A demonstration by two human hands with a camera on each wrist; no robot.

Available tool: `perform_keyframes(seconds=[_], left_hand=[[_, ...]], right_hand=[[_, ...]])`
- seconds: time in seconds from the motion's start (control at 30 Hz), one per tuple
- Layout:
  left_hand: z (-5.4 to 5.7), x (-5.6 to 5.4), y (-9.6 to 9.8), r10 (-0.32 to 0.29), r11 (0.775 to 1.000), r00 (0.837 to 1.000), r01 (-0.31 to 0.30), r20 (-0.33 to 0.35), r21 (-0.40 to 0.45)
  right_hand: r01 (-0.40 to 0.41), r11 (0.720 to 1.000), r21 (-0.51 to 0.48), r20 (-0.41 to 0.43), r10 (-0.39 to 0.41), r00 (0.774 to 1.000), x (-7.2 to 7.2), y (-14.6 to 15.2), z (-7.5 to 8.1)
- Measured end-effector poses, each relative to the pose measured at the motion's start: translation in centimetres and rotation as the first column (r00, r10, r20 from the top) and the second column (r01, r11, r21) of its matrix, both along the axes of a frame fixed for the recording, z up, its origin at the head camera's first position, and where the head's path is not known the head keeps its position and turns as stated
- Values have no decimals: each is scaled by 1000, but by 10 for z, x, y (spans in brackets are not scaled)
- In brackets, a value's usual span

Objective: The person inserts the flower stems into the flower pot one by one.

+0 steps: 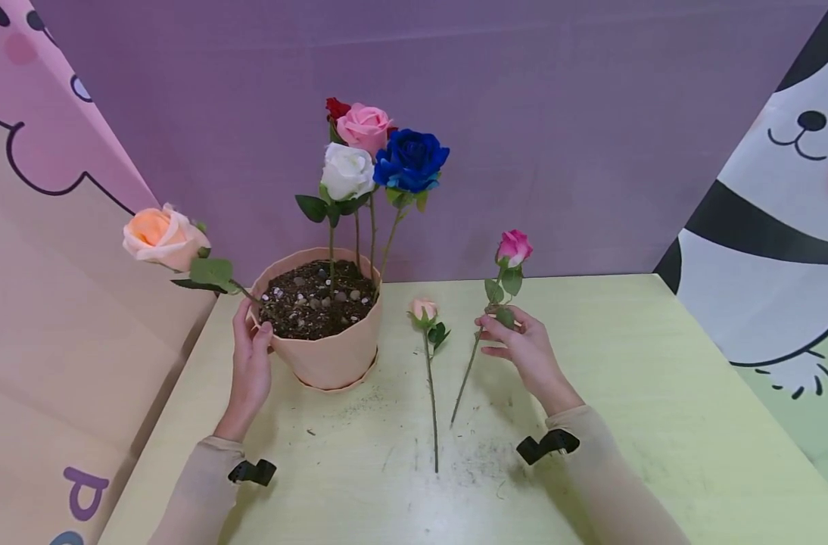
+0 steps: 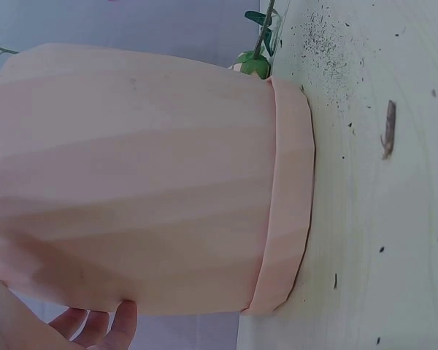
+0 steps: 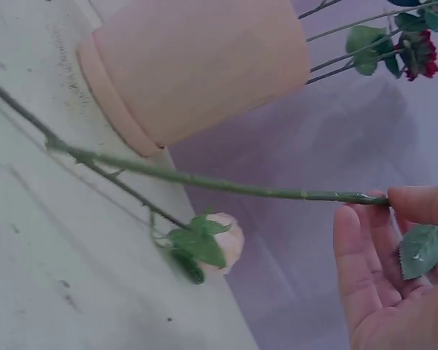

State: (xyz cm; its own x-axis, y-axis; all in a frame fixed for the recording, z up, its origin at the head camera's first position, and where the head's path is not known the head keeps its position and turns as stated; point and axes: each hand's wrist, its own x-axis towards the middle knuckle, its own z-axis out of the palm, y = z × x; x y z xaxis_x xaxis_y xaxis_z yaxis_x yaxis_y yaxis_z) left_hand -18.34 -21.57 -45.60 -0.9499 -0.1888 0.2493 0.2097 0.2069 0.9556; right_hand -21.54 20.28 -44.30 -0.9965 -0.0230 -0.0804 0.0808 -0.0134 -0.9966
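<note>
A pale pink flowerpot (image 1: 332, 356) filled with dark soil stands at the left of the table. My left hand (image 1: 252, 371) rests against the pot's left side, its fingertips touching the wall in the left wrist view. Just above that hand, a peach rose (image 1: 162, 238) leans out over the rim to the left. Between thumb and fingers, my right hand (image 1: 523, 348) pinches the stem of a magenta rose (image 1: 514, 248), bloom up and stem slanting down to the left. Beside it a small pale peach rose (image 1: 424, 309) lies on the table.
White (image 1: 348, 172), blue (image 1: 412, 160) and pink roses (image 1: 365, 127) stand upright in the pot, with red petals behind them. Soil crumbs (image 1: 482, 462) dot the table (image 1: 659, 424). A purple backdrop (image 1: 557, 136) rises behind, with printed panels at both sides.
</note>
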Motion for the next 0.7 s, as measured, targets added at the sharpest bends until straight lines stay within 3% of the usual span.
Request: perform_keyframes(seconds=[0.47,0.7], left_hand=[[0,-1,-1,-9,1000,1000,9,4,5],[0,-1,-1,-6,1000,1000,6,5,-10]], right_hand=[[84,976,-202,-127,-111,986,1,0,27],[69,968,-239,-194,-118,974,6,-4,45]])
